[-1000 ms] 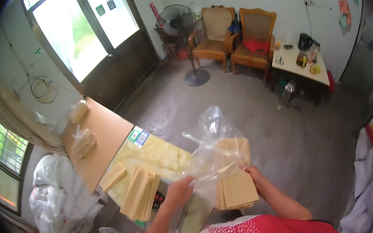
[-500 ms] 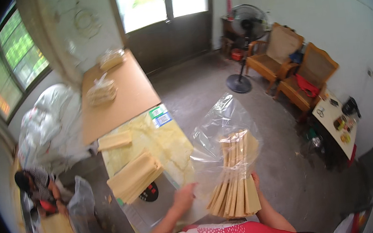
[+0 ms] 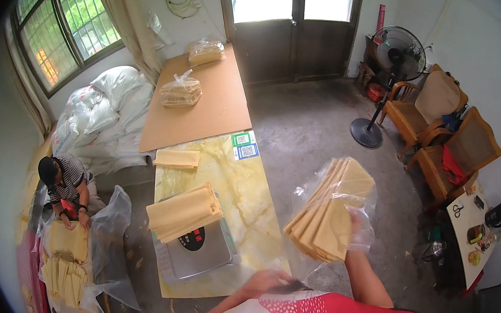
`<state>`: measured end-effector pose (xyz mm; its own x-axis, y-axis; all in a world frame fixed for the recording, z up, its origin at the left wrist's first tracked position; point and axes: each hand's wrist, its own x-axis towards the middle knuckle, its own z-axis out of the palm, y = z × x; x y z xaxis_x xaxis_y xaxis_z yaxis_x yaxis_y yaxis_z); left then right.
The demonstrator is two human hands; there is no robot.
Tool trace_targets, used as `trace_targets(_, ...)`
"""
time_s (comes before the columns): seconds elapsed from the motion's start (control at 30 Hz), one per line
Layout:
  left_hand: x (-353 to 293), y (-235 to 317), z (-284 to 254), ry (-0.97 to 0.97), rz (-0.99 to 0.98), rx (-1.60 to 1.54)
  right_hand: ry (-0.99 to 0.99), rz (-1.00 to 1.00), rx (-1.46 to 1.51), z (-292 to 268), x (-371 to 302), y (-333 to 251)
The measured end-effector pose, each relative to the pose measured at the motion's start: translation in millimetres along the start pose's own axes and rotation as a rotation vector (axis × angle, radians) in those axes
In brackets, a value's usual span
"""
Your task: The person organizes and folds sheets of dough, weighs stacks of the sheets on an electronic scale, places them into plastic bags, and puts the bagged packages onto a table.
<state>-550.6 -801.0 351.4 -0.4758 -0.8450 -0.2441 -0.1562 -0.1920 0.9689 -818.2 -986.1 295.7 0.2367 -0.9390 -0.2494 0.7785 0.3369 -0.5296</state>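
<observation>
Bearings taken from the wearer, 12 straight ahead. Nearest, about 11 o'clock: left hand (image 3: 270, 282) low in front of the shirt, fingers blurred; cannot tell whether it is closed or pinching film. At 1 o'clock, right hand (image 3: 355, 231) grips the bundle of tan sheets (image 3: 324, 217) from its right side, seen blurred through film. Bundle is off any support, tilted, fanned toward 8 o'clock; clear bag (image 3: 365, 200) surrounds its upper right end, coverage of the fanned ends unclear. Step in hand, as judged: bagging this bundle. Next move would call for the left hand to catch the bag's mouth while the right squares the sheets and works them fully in; the fanned edges could snag the thin film. Farther, toward 10 to 11: grey scale (image 3: 204, 261) on the yellow marbled surface (image 3: 246, 210), a folded stack (image 3: 183, 212) lying across the scale's far part, a smaller stack (image 3: 177, 159) beyond it. At 10 o'clock, a co-worker (image 3: 69, 185) with both hands at a pile of sheets (image 3: 66, 284). Past the marbled top, between 11 and 12: a brown surface (image 3: 219, 101) bearing two bagged bundles, the nearer (image 3: 181, 92) and the farther (image 3: 206, 52), which suggest the finished form. White sacks (image 3: 120, 88) near 11; standing fan (image 3: 399, 54) at 1.
</observation>
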Motion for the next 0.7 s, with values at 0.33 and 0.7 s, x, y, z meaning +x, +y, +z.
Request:
trace_targets(0.33, 15, 31, 56, 0.199, -0.174, -0.542, 0.152, 0.164, 0.170, -15, 66, 25)
trace_targets(0.7, -33, 151, 76, 0.566, -0.033, -0.576, -0.165, 0.625, -0.238, -104, 74, 190)
